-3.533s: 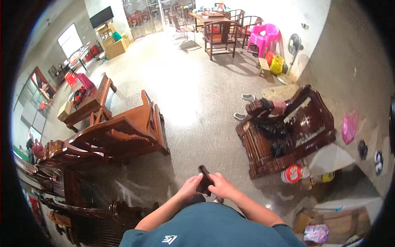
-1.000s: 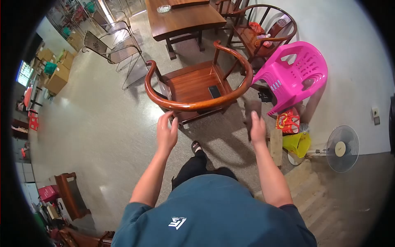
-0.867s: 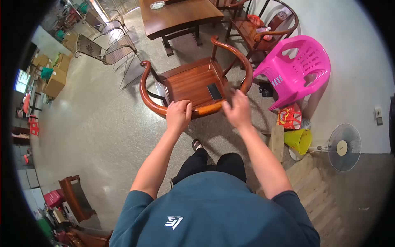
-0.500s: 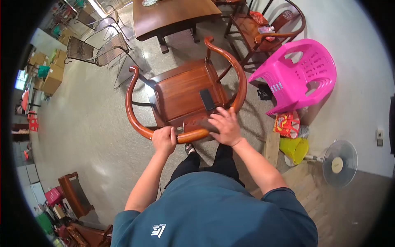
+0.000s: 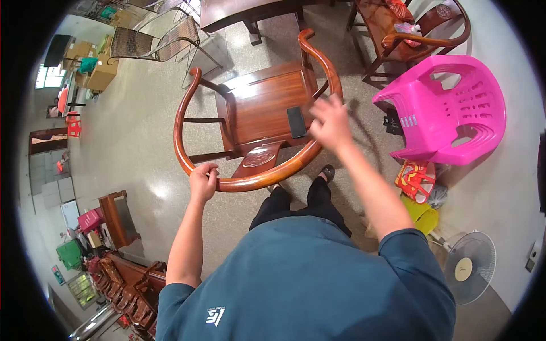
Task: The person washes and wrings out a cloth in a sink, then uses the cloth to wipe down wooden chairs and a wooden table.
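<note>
A polished brown wooden armchair [image 5: 264, 105] with a curved rail stands before me, its back toward my body. My left hand [image 5: 203, 181] is closed around the left part of the curved back rail [image 5: 247, 184]. Over the right side of that rail is my right hand [image 5: 331, 125], blurred by motion, its fingers apart and nothing visible in them. Just left of those fingers, a black smartphone [image 5: 296, 122] lies on the seat. A carved round emblem [image 5: 259, 158] marks the chair's back panel.
Stacked pink plastic chairs [image 5: 449, 108] stand at the right, with a red bag [image 5: 416, 181], a yellow bin [image 5: 420, 215] and a fan [image 5: 469, 267] below them. Another wooden armchair [image 5: 406, 34] and a dark table [image 5: 250, 14] are ahead. Woven chairs [image 5: 162, 42] stand upper left.
My right hand has moved forward from the middle of the back rail to the chair's right side. My left hand is farther left along the rail. The view has shifted.
</note>
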Demonstrator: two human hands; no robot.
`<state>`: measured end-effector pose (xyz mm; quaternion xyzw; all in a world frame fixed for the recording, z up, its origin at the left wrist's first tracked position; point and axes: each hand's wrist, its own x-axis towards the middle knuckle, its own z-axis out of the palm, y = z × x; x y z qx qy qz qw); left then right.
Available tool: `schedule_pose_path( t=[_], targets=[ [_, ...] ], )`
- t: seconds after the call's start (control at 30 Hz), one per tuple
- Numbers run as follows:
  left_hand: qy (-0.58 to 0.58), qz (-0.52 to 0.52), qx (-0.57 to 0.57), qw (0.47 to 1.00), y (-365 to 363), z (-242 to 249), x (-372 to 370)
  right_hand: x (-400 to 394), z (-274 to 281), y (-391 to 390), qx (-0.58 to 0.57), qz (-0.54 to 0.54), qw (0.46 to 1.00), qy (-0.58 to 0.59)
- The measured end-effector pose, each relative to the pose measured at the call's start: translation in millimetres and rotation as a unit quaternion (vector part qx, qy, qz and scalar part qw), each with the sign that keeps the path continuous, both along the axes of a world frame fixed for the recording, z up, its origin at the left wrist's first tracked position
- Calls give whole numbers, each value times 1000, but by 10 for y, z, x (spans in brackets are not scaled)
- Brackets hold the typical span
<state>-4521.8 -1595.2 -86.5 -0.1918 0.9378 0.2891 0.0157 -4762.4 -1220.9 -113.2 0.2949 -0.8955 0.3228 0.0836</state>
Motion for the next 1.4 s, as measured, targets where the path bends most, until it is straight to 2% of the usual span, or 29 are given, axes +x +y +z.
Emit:
schedule_pose_path(
  t=[0.07,0.1,0.17,0.2,0.3,0.37,0.47,0.57,0.63,0.7,0.73,0.77,0.83,0.93,1.03,1.13,1.23,1.4],
  targets=[
    [5,38,-1,999,94,54,-74,599,377,-183,34,69,995,-70],
    [5,59,-10,998,138,81,-110,911,283,-300,-26,106,993,-46],
    [1,74,-25,997,183,80,-153,1363,345,-518,-56,165,983,60],
    [-1,69,-34,997,190,92,-158,1403,449,-585,-56,199,973,106],
    [20,60,-49,997,148,107,-153,1112,302,-535,-39,274,959,66],
    [54,63,-53,995,120,41,-100,787,362,-285,6,236,971,23],
    [112,72,-59,989,70,-74,-88,402,67,-8,18,111,993,32],
    [117,78,-72,987,141,40,-52,539,100,-152,48,72,996,23],
    [107,57,-69,990,172,90,-65,844,134,-324,44,95,994,-15],
    [119,12,-57,991,322,164,-89,1290,423,-581,41,123,992,-7],
    [126,6,-33,992,494,198,-95,1495,444,-644,57,150,987,12],
    [151,49,38,987,729,202,-112,1679,510,-713,65,170,982,55],
    [165,52,10,985,1070,233,-169,1744,404,-715,90,220,967,95],
    [156,88,24,984,1258,302,-232,1396,314,-477,101,290,950,61],
    [112,159,44,980,1250,309,-290,1034,249,-28,82,170,982,-4],
    [62,122,-42,990,1316,331,-388,503,113,265,52,89,994,-35],
    [33,115,-123,985,1372,318,-454,-211,-214,422,18,97,992,-82],
    [10,153,-132,979,1432,302,-572,-1435,-653,353,-7,123,983,-139]
  ],
)
